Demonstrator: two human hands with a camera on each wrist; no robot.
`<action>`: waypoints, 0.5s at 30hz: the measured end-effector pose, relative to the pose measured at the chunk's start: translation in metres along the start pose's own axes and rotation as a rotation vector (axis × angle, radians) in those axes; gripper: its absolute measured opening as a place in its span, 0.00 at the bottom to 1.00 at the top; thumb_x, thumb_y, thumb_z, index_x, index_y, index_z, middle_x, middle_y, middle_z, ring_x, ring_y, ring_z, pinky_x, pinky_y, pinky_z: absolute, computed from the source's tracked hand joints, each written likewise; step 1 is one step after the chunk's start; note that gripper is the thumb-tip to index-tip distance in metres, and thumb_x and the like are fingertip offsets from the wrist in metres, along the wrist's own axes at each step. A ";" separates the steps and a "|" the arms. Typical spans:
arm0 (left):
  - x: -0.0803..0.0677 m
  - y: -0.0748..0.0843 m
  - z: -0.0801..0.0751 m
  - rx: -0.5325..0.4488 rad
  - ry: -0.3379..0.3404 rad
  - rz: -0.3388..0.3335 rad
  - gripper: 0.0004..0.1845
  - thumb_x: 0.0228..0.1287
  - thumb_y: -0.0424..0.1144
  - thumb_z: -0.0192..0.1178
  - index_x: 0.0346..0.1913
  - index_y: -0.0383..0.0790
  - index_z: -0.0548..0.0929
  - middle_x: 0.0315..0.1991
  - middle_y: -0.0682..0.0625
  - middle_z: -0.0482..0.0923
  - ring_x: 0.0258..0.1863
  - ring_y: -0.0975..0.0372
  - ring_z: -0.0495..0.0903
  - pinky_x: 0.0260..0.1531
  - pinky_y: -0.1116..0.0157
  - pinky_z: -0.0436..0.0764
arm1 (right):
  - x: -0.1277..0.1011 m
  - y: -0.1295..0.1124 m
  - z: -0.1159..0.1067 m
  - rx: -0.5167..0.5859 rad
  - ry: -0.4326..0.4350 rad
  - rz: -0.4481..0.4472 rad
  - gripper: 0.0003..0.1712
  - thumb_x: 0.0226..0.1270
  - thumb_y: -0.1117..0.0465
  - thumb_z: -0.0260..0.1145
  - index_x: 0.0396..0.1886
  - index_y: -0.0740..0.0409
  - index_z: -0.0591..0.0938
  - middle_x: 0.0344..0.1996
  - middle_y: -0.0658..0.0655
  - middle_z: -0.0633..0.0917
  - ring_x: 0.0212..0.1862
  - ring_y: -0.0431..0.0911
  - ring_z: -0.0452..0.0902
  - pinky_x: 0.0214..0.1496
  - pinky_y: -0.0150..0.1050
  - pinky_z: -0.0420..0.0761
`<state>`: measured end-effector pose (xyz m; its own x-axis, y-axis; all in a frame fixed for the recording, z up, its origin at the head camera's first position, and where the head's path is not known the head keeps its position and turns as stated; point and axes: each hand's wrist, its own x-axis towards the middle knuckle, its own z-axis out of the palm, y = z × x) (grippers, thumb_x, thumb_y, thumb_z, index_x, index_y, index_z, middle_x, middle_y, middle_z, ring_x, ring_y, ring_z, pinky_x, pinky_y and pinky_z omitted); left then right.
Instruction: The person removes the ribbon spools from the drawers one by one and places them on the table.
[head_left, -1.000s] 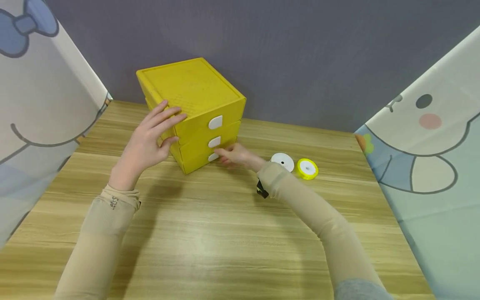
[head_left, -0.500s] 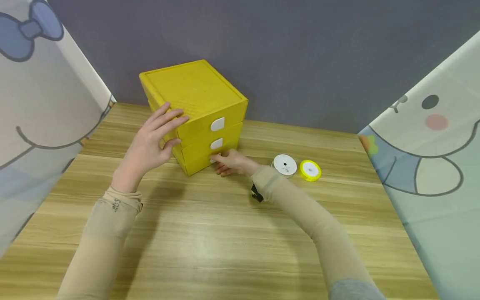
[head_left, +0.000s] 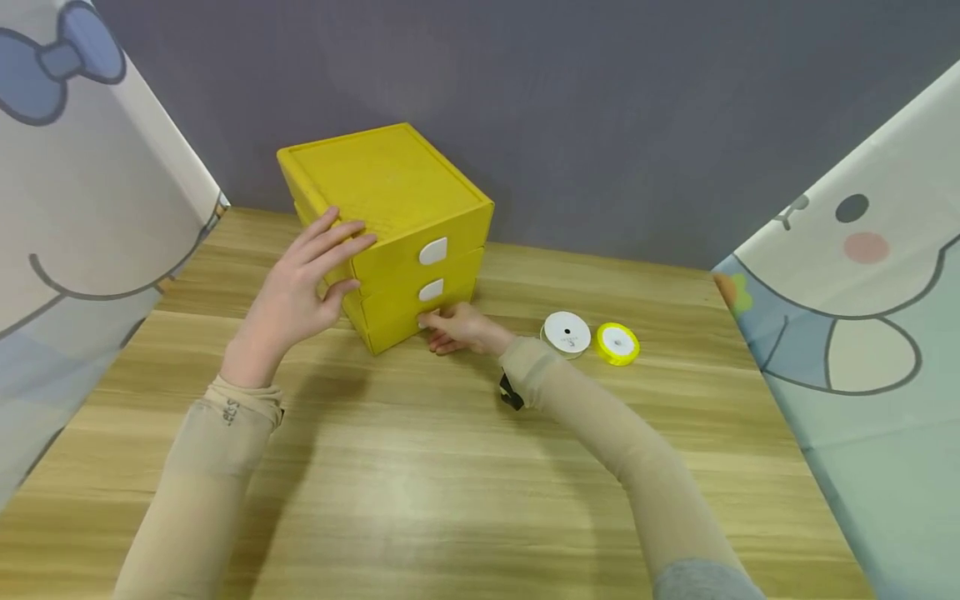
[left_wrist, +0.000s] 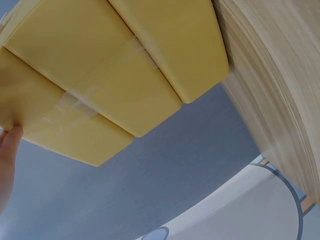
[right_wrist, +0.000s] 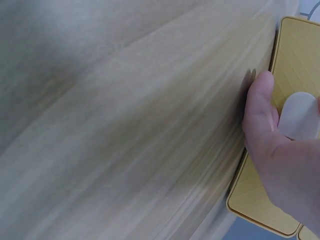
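A yellow drawer box (head_left: 386,179) with three stacked drawers and white tab handles stands on the wooden table. My left hand (head_left: 288,283) has its fingers spread over the box's top left edge, thumb apart near the side. In the left wrist view, its fingertips (left_wrist: 15,134) touch the yellow side wall. My right hand (head_left: 467,327) is at the bottom drawer, pinching its tab handle between thumb and fingers. The right wrist view shows that white handle (right_wrist: 300,116) beside the curled fingers, in front of the yellow drawer front (right_wrist: 295,55). All three drawers look closed.
Right of the box lie a white spool (head_left: 567,333) and a yellow ribbon roll (head_left: 618,343), side by side on the table (head_left: 420,483). A grey wall (head_left: 600,125) rises behind, and printed cartoon curtains (head_left: 862,350) flank both sides.
My right hand has dropped slightly and closed over the bottom handle, which now shows less. The left hand has stayed on the box edge. The drawers look unmoved.
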<state>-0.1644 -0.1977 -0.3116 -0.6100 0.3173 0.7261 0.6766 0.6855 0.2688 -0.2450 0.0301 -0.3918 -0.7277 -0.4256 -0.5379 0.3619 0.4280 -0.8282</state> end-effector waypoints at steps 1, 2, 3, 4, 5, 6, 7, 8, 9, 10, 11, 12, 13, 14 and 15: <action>-0.001 0.000 0.000 0.000 -0.003 -0.001 0.31 0.50 0.18 0.64 0.61 0.36 0.77 0.63 0.39 0.74 0.71 0.45 0.61 0.75 0.53 0.62 | 0.000 0.001 0.001 0.001 -0.002 0.005 0.21 0.69 0.53 0.60 0.48 0.68 0.77 0.29 0.58 0.81 0.28 0.43 0.80 0.36 0.34 0.88; -0.001 0.000 0.000 -0.001 -0.004 0.001 0.31 0.50 0.18 0.64 0.60 0.36 0.77 0.63 0.39 0.74 0.71 0.44 0.61 0.75 0.53 0.62 | 0.000 0.002 0.001 0.000 0.000 0.009 0.21 0.69 0.53 0.60 0.48 0.68 0.77 0.28 0.57 0.81 0.27 0.43 0.80 0.36 0.33 0.88; -0.002 0.000 0.000 0.000 -0.006 0.001 0.31 0.50 0.18 0.64 0.60 0.36 0.77 0.63 0.39 0.74 0.71 0.44 0.61 0.74 0.53 0.63 | 0.001 0.002 0.002 0.002 0.002 0.011 0.21 0.69 0.53 0.60 0.49 0.68 0.76 0.28 0.57 0.81 0.27 0.43 0.80 0.36 0.33 0.88; -0.001 0.000 0.001 0.000 -0.005 0.002 0.31 0.50 0.18 0.64 0.60 0.36 0.77 0.63 0.39 0.74 0.71 0.44 0.61 0.74 0.53 0.63 | 0.001 0.003 0.002 0.005 0.007 0.010 0.21 0.69 0.53 0.60 0.49 0.68 0.76 0.28 0.57 0.81 0.27 0.43 0.80 0.35 0.33 0.88; -0.001 0.000 0.001 0.000 -0.005 0.002 0.30 0.50 0.19 0.64 0.60 0.36 0.77 0.63 0.39 0.74 0.71 0.45 0.61 0.74 0.53 0.63 | 0.001 0.002 0.002 0.007 0.014 0.007 0.21 0.70 0.53 0.60 0.49 0.68 0.76 0.28 0.57 0.81 0.27 0.43 0.79 0.34 0.32 0.88; 0.000 0.000 0.000 -0.001 -0.003 0.001 0.30 0.51 0.19 0.64 0.60 0.36 0.77 0.63 0.39 0.74 0.71 0.45 0.61 0.74 0.53 0.63 | 0.001 0.002 0.002 0.010 0.019 0.004 0.21 0.70 0.53 0.60 0.49 0.69 0.76 0.28 0.57 0.80 0.27 0.43 0.79 0.34 0.32 0.87; 0.000 0.000 0.000 0.000 -0.002 0.000 0.30 0.51 0.19 0.64 0.60 0.36 0.77 0.63 0.39 0.74 0.71 0.45 0.61 0.74 0.53 0.63 | 0.001 0.002 0.002 0.013 0.023 0.000 0.21 0.70 0.53 0.60 0.49 0.69 0.76 0.28 0.57 0.80 0.27 0.43 0.79 0.34 0.32 0.87; 0.001 0.000 0.000 0.000 -0.001 -0.002 0.30 0.51 0.19 0.64 0.60 0.36 0.77 0.63 0.39 0.74 0.71 0.45 0.61 0.74 0.53 0.63 | 0.001 0.002 0.002 0.017 0.025 -0.003 0.21 0.70 0.53 0.60 0.48 0.68 0.76 0.28 0.57 0.80 0.27 0.43 0.79 0.33 0.31 0.87; 0.001 0.001 0.000 0.001 0.000 -0.005 0.30 0.51 0.19 0.64 0.60 0.36 0.77 0.63 0.39 0.74 0.71 0.45 0.62 0.74 0.53 0.63 | 0.001 0.002 0.003 0.020 0.026 -0.004 0.21 0.70 0.53 0.60 0.48 0.68 0.76 0.28 0.57 0.80 0.27 0.43 0.79 0.33 0.31 0.87; 0.001 0.001 0.000 0.002 0.000 -0.007 0.30 0.51 0.19 0.64 0.60 0.36 0.77 0.62 0.39 0.74 0.71 0.45 0.62 0.74 0.53 0.63 | 0.001 0.001 0.003 0.023 0.026 -0.004 0.20 0.70 0.53 0.60 0.47 0.68 0.76 0.28 0.57 0.80 0.27 0.43 0.79 0.32 0.31 0.87; 0.001 0.001 0.000 0.003 -0.001 -0.009 0.30 0.51 0.19 0.64 0.60 0.36 0.77 0.62 0.39 0.74 0.71 0.45 0.62 0.74 0.53 0.63 | 0.001 0.001 0.003 0.025 0.025 -0.003 0.20 0.70 0.53 0.60 0.46 0.68 0.76 0.28 0.57 0.80 0.27 0.43 0.79 0.32 0.31 0.87; 0.001 0.001 0.000 0.003 -0.001 -0.010 0.30 0.50 0.19 0.64 0.60 0.36 0.77 0.62 0.39 0.74 0.71 0.45 0.62 0.74 0.53 0.63 | 0.001 0.001 0.003 0.028 0.023 0.000 0.19 0.70 0.53 0.60 0.46 0.68 0.76 0.28 0.57 0.80 0.27 0.43 0.79 0.32 0.31 0.87; 0.001 0.001 -0.001 0.004 0.000 -0.010 0.31 0.50 0.19 0.65 0.60 0.36 0.77 0.62 0.39 0.74 0.71 0.45 0.62 0.74 0.53 0.64 | 0.001 0.001 0.003 0.029 0.023 0.001 0.19 0.70 0.53 0.60 0.45 0.67 0.76 0.28 0.57 0.81 0.26 0.43 0.79 0.32 0.31 0.87; 0.001 0.001 -0.001 0.004 0.001 -0.010 0.31 0.50 0.19 0.65 0.60 0.36 0.77 0.62 0.39 0.75 0.71 0.45 0.62 0.74 0.53 0.64 | 0.001 0.002 0.003 0.031 0.023 0.002 0.19 0.70 0.53 0.60 0.44 0.67 0.77 0.27 0.57 0.81 0.26 0.42 0.79 0.32 0.31 0.87; 0.001 0.001 -0.001 0.005 0.002 -0.010 0.31 0.50 0.18 0.65 0.60 0.36 0.77 0.62 0.39 0.75 0.71 0.45 0.62 0.74 0.53 0.64 | 0.001 0.002 0.003 0.032 0.024 0.003 0.19 0.69 0.53 0.60 0.44 0.67 0.77 0.27 0.57 0.81 0.26 0.42 0.79 0.32 0.31 0.87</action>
<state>-0.1644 -0.1972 -0.3102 -0.6157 0.3092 0.7248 0.6686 0.6917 0.2730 -0.2435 0.0280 -0.3944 -0.7405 -0.4047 -0.5365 0.3819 0.4034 -0.8315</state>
